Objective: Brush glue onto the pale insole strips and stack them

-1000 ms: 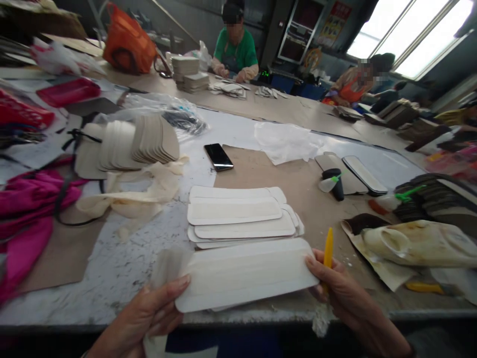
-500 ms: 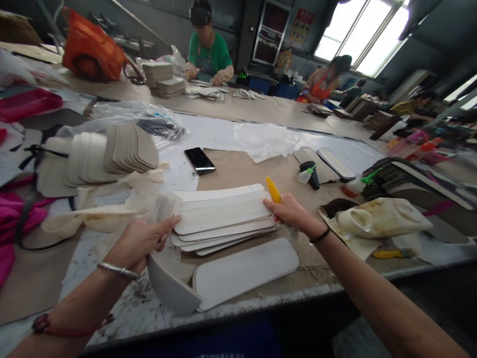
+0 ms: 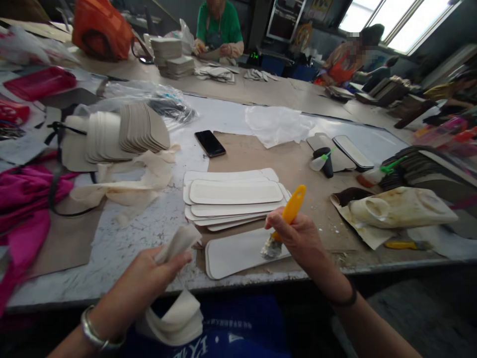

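My left hand (image 3: 156, 273) is closed around a bundle of thin, pale flexible strips (image 3: 181, 243), whose loose ends curl down over my blue apron (image 3: 238, 318). In my right hand (image 3: 301, 241) is a brush (image 3: 294, 206) with a yellow handle, its bristles clotted with whitish stuff and pointing down over a pale rounded panel (image 3: 231, 256) near the table edge. Just beyond lies a loose stack of long white panels (image 3: 234, 211). A narrower cream strip (image 3: 236, 192) rests on top of that stack, touched by neither hand.
A phone (image 3: 210, 143) lies behind the stack. To the right are a cut-open plastic jug (image 3: 406, 211), another yellow-handled brush (image 3: 402, 245) and a small green-tipped bottle (image 3: 320, 161). Fanned pale pieces (image 3: 141, 129) sit left. A co-worker in green (image 3: 219, 27) works across the table.
Both hands have left the top of the stack and come nearer to me. The brush has turned bristles down over the front panel, and the left hand's strips now hang over the table edge.
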### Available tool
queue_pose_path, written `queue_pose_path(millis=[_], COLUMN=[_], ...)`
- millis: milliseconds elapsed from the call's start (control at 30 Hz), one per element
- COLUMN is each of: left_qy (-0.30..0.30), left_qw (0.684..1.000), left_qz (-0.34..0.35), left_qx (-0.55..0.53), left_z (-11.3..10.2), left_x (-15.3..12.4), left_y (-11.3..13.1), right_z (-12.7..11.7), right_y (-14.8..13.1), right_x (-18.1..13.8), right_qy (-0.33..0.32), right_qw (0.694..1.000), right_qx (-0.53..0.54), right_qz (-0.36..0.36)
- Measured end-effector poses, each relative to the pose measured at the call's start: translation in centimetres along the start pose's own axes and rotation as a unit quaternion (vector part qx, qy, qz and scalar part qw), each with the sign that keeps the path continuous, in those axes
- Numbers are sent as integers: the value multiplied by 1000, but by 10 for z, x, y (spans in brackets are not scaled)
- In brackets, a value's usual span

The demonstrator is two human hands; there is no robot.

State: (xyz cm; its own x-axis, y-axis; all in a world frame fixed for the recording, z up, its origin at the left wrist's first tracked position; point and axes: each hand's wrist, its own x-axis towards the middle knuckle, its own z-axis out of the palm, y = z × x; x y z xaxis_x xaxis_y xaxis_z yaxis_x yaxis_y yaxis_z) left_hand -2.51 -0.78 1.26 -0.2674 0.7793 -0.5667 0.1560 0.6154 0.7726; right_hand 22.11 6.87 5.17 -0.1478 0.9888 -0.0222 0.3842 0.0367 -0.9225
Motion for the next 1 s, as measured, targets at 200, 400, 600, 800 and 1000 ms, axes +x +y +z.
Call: queue_pose_path(millis=[200, 400, 600, 800, 1000], left_qy=[-87, -104, -106, -97, -81], left_qw=[991, 988, 988, 987, 989], left_qz=[-69, -64, -65, -71, -72], left_qx=[-74, -95, -97, -103, -98], left_z=[32, 35, 37, 39, 39], left_x=[-4, 1, 2, 1, -4], left_y=[-24, -20, -17, -16, -19], right_z=[36, 48, 63, 62, 36], right_y=[16, 17, 28, 34, 52], right_x=[-16, -29, -41, -49, -51], right_qy=[33, -2, -3, 54, 155], right_qw=[971, 936, 944, 993, 977], right_qx=[200, 273, 260, 95, -127], right_qz=[125, 221, 205, 52, -71])
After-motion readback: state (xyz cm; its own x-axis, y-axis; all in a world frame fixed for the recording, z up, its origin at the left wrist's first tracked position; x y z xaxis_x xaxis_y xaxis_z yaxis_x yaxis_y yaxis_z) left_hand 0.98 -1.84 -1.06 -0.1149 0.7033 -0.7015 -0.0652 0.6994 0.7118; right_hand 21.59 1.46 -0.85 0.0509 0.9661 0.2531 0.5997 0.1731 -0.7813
